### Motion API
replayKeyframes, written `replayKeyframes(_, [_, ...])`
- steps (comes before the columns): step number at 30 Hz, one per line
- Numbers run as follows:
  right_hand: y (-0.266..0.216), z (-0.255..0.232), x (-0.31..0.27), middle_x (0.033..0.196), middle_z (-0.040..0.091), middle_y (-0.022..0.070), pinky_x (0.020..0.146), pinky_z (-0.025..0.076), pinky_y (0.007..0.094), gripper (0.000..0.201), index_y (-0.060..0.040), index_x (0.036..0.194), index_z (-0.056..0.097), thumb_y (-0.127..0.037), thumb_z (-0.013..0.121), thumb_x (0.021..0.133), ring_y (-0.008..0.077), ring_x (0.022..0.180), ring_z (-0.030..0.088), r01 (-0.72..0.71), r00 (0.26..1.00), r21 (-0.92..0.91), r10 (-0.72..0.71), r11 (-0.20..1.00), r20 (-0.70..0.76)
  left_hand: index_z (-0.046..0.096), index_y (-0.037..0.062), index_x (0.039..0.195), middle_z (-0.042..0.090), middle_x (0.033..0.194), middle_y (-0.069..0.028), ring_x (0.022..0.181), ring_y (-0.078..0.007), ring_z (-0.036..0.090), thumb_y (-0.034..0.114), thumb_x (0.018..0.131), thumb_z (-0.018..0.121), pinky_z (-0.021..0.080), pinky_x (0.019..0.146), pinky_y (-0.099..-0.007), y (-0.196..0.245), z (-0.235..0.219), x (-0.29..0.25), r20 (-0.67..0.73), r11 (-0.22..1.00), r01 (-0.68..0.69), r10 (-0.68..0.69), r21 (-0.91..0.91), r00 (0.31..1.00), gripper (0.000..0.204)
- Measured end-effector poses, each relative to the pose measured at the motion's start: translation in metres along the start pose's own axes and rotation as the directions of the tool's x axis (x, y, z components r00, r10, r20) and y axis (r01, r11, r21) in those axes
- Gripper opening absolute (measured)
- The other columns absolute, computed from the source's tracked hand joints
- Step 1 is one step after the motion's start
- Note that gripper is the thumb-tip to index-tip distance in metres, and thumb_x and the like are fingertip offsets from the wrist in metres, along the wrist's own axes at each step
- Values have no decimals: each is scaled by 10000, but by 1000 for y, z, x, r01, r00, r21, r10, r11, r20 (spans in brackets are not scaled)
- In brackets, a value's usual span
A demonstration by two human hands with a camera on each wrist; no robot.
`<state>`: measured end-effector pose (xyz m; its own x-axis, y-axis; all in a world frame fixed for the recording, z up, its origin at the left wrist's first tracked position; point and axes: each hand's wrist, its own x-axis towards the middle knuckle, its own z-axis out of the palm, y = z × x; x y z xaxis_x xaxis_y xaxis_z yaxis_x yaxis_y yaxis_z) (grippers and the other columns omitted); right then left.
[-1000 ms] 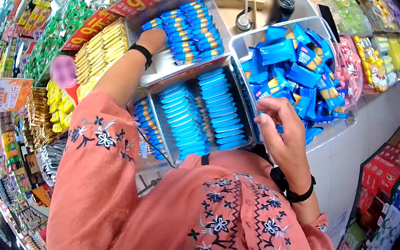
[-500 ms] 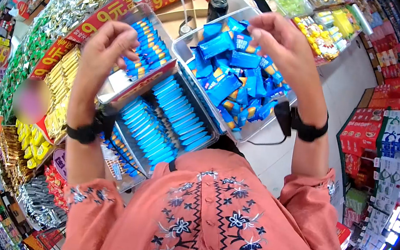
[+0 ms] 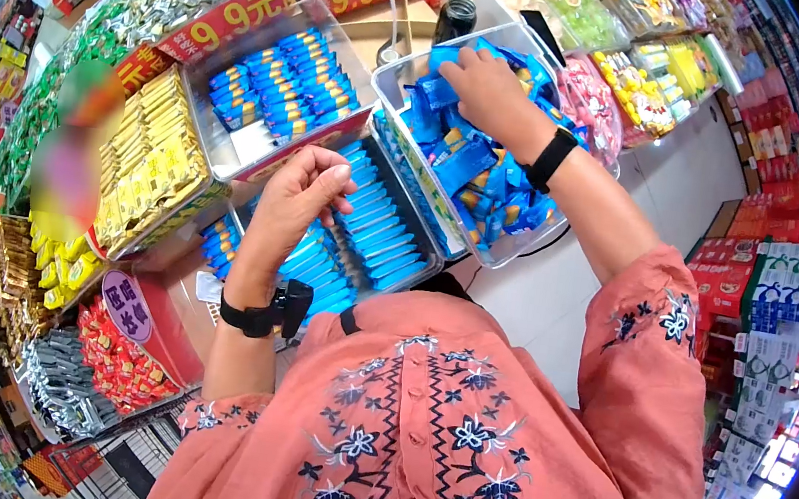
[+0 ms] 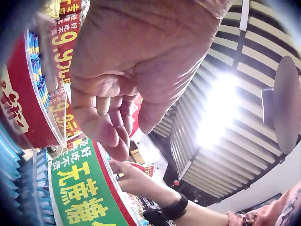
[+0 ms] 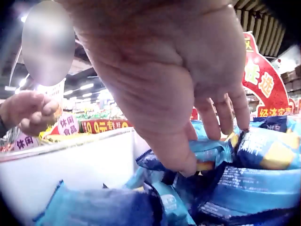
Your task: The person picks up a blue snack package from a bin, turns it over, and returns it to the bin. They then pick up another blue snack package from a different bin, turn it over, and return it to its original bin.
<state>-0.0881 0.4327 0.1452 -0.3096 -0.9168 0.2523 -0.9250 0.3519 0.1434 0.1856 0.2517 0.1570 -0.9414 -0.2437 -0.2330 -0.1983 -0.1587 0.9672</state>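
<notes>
From where I stand, the right hand (image 3: 500, 96) is partly closed, thumb and fingertips bent about 1 blue packet (image 5: 214, 149) under its palm. Slick wrappers overlap there, so a thin pinch might let that packet slip, or drag a neighbour along; a hard squeeze might crack what's inside. The left hand (image 3: 301, 191), loosely curled and empty, hangs low enough that its knuckles could nudge the upright light-blue packets (image 3: 383, 222) beneath it. Counting up: 2 hands, 2 black wristbands (image 3: 551, 158), 1 dark bottle (image 3: 456, 20) just beyond the right hand. I make it 1 heaped bin (image 5: 89, 165) under the right hand, 1 bin of small packets (image 3: 254, 143) just beyond the left, and 2 light-blue rows below the left; the heap itself is too jumbled to count.
</notes>
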Motion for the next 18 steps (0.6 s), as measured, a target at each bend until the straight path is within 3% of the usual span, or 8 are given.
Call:
replayKeyframes(6, [2,-16,1,1006,575,153,793,491,471,301,-86,1022,607,-69,681,730,367,1001,576,3,1000,49,-2,999,-11,585,64,1114,668,940,-48,786,-110,654,313,1014,597,489,623,-232,-11,-3,3,27,1000,10,-10,-27,1000,269])
replayKeyframes(8, [7,-38,-1,1044,583,171,832,498,469,362,-79,1061,605,-109,705,714,402,1011,573,-40,999,182,37,983,17,582,65,1116,670,950,-46,784,-109,651,297,1013,599,493,622,-233,-13,-3,4,39,999,3,-2,-42,999,255])
replayKeyframes(10, [8,-54,-3,1056,613,143,830,525,419,353,-42,1095,612,-145,716,774,349,991,621,-81,995,392,94,916,-15,581,65,1119,670,956,-45,788,-111,651,293,1012,598,496,625,-234,-15,-3,6,50,999,-5,7,-43,999,252])
replayKeyframes(12, [-7,-90,3,1090,633,82,836,506,339,395,-8,1208,600,-201,681,872,190,970,620,-427,903,722,214,544,373,580,61,1133,668,986,-54,802,-113,650,294,1015,592,498,629,-232,-10,1,7,46,998,-40,42,-51,998,262])
replayKeyframes(13, [-15,-104,5,1088,628,38,840,510,302,418,12,1238,580,-240,663,915,127,958,612,-547,837,764,205,343,507,579,59,1138,667,996,-59,807,-114,650,295,1015,591,498,629,-232,-5,5,7,45,997,-62,64,-56,997,266])
replayKeyframes(16, [-45,-102,-1,1023,648,61,766,592,342,286,-10,1142,619,-219,589,949,149,890,653,-480,851,842,102,-246,515,571,43,1190,660,1076,-81,840,-122,652,299,1017,589,499,642,-227,10,12,11,37,989,-121,125,-82,992,310])
replayKeyframes(17, [-58,-110,-3,1081,668,84,747,612,362,251,-15,1141,617,-192,556,973,166,903,679,-503,810,791,128,-348,572,566,37,1214,660,1094,-86,842,-125,654,303,1017,590,500,646,-227,12,14,12,14,984,-144,146,-105,989,332])
replayKeyframes(18, [-65,-108,-5,1096,686,105,755,612,385,287,-11,1168,607,-228,537,994,188,943,700,-470,842,771,46,-430,538,560,30,1238,659,1113,-92,843,-128,655,306,1016,590,500,650,-227,13,15,13,-10,978,-166,166,-127,986,356])
